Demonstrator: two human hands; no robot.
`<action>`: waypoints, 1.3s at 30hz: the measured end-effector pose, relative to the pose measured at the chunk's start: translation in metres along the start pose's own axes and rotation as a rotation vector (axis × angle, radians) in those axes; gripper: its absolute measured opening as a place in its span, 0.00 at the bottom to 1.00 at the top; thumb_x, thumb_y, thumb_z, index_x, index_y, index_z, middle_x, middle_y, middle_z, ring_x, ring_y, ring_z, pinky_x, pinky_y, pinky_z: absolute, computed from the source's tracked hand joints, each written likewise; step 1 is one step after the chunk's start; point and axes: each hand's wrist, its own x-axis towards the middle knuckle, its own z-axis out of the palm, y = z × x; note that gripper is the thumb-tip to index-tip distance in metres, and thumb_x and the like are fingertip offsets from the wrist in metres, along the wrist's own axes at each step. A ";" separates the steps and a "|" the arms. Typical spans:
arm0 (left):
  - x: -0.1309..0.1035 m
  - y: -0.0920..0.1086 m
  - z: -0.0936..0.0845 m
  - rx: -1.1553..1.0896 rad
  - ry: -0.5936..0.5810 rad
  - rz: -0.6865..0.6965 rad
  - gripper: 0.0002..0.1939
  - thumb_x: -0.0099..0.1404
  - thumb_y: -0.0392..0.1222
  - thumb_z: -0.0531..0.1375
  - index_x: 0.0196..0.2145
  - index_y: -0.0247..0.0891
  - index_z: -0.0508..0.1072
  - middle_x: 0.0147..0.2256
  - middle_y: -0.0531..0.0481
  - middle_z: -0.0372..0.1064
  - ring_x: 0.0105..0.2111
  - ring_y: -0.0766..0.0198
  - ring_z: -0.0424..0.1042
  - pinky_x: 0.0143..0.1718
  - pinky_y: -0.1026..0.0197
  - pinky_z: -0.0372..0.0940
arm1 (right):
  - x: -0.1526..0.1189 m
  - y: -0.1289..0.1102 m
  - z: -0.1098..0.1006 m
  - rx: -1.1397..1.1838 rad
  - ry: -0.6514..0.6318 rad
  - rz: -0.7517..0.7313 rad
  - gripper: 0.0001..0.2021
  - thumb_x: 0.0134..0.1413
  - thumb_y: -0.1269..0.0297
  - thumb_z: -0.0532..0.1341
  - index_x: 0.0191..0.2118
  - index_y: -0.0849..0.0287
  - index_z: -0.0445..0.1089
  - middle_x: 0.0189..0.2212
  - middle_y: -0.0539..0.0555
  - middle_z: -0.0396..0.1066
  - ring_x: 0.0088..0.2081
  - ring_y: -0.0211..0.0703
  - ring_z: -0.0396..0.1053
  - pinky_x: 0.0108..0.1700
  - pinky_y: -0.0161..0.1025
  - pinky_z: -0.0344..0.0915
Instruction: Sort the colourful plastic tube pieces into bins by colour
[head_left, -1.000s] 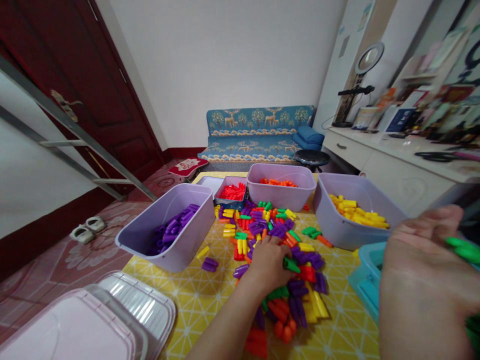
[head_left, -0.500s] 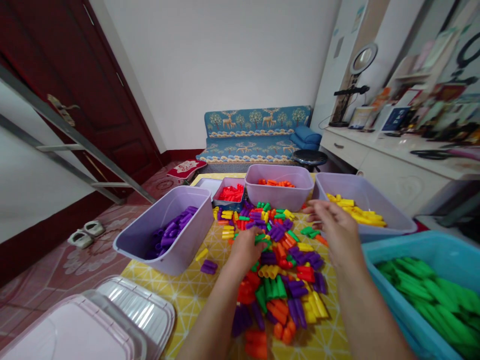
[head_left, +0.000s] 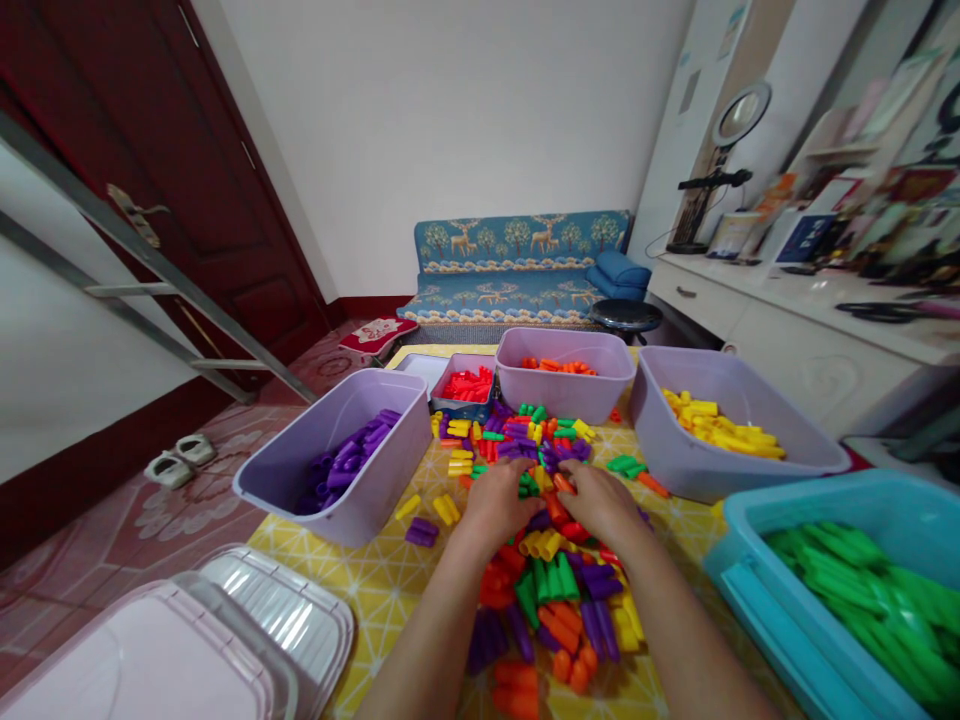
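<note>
A heap of small plastic tube-shaped pieces in purple, orange, red, green and yellow lies on the table. My left hand (head_left: 496, 505) is over the middle of the heap, thumb and fingers apart, close to some green pieces (head_left: 529, 485). Opposite it, my right hand (head_left: 606, 505) reaches into the heap with curved, parted fingers. An orange piece (head_left: 564, 484) shows at its fingertips; I see no firm grip on it. Nearer my forearms lie green pieces (head_left: 551, 580), purple pieces (head_left: 600, 625) and orange pieces (head_left: 516, 688).
Around the heap stand a bin of purple pieces (head_left: 259, 490), a small box of red ones (head_left: 459, 410), a bin of orange ones (head_left: 562, 395), a bin of yellow ones (head_left: 675, 455) and a turquoise bin of green ones (head_left: 757, 560). Lids (head_left: 142, 660) lie front left.
My right hand has moved left and down from beside the yellow-piece bin into the heap. My left hand stays over the heap. Another yellow piece now shows left of my left hand.
</note>
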 end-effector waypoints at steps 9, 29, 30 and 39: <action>0.007 0.004 0.003 -0.672 0.149 0.083 0.29 0.55 0.43 0.65 0.55 0.37 0.66 0.51 0.42 0.69 0.49 0.55 0.69 0.49 0.56 0.64 | 0.010 -0.007 0.005 0.825 0.128 -0.144 0.15 0.46 0.66 0.59 0.42 0.60 0.70 0.38 0.57 0.75 0.39 0.44 0.74 0.40 0.39 0.70; 0.008 -0.006 -0.011 -0.555 0.072 0.071 0.16 0.62 0.47 0.58 0.43 0.34 0.76 0.36 0.46 0.76 0.36 0.59 0.73 0.37 0.62 0.67 | -0.002 -0.010 -0.021 0.738 0.255 -0.156 0.13 0.47 0.58 0.60 0.37 0.60 0.73 0.32 0.55 0.76 0.32 0.43 0.72 0.35 0.38 0.67; 0.007 -0.008 -0.012 -0.484 0.060 0.058 0.16 0.62 0.46 0.58 0.43 0.35 0.76 0.35 0.46 0.76 0.35 0.59 0.74 0.37 0.61 0.67 | -0.004 -0.007 -0.023 0.648 0.226 -0.155 0.11 0.48 0.60 0.60 0.36 0.59 0.74 0.31 0.54 0.76 0.32 0.43 0.72 0.35 0.37 0.66; 0.007 -0.016 -0.012 -0.121 0.064 -0.025 0.16 0.60 0.45 0.59 0.45 0.38 0.76 0.38 0.46 0.77 0.37 0.59 0.74 0.38 0.60 0.66 | -0.010 -0.008 -0.032 0.823 0.185 -0.100 0.13 0.45 0.59 0.62 0.37 0.60 0.74 0.33 0.56 0.76 0.31 0.44 0.73 0.34 0.39 0.69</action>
